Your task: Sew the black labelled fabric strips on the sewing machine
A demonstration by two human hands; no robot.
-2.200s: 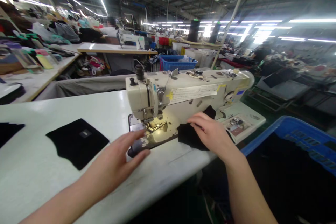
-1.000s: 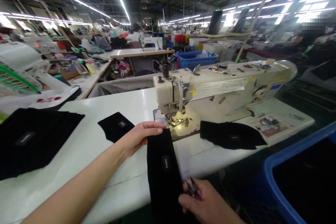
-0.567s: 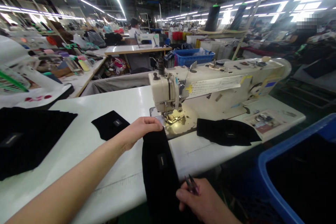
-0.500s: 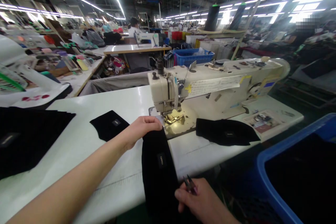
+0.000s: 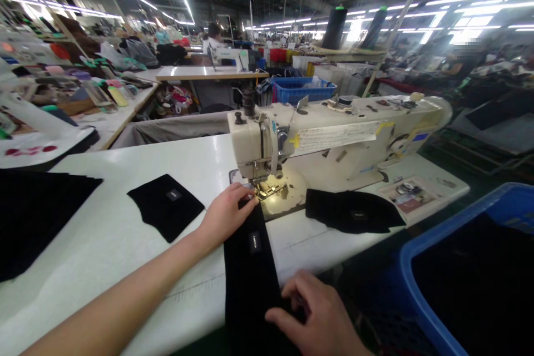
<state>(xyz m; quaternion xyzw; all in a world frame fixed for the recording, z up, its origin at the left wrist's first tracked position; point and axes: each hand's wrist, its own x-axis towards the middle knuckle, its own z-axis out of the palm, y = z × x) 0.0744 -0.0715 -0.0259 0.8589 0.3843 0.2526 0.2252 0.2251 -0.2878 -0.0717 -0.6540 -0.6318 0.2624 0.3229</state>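
Left hand (image 5: 229, 210) pinched tight, thumb against fingers, on the top end of a long black cloth strip (image 5: 247, 275) with a small dark label (image 5: 254, 242). Head view, clock taken from that hand: strip runs off toward 5 o'clock, across the glossy white tabletop (image 5: 183, 150) and past its near edge; lower end goes dark, can't tell where it finishes. Pinched end sits just beside the metal presser foot (image 5: 273, 189) of a cream sewing machine (image 5: 334, 130), body at 2 o'clock, work lamp lit.

Right hand (image 5: 315, 311) between 4 and 5 o'clock, at the strip's right edge: fingers half curled, thumb apart from them. Can't tell whether it has hold of anything; palm side is dark and blurred.

Black angular cloth piece (image 5: 156, 208) with a grey label lies flat at 9 o'clock; black cloth stack (image 5: 41, 217) farther out, same direction. Black curved cloth piece (image 5: 348, 219), labelled, at 3 o'clock. Blue plastic crate (image 5: 408, 258) with black contents between 3 and 4. Black thread cones (image 5: 335, 28) at 1 o'clock.
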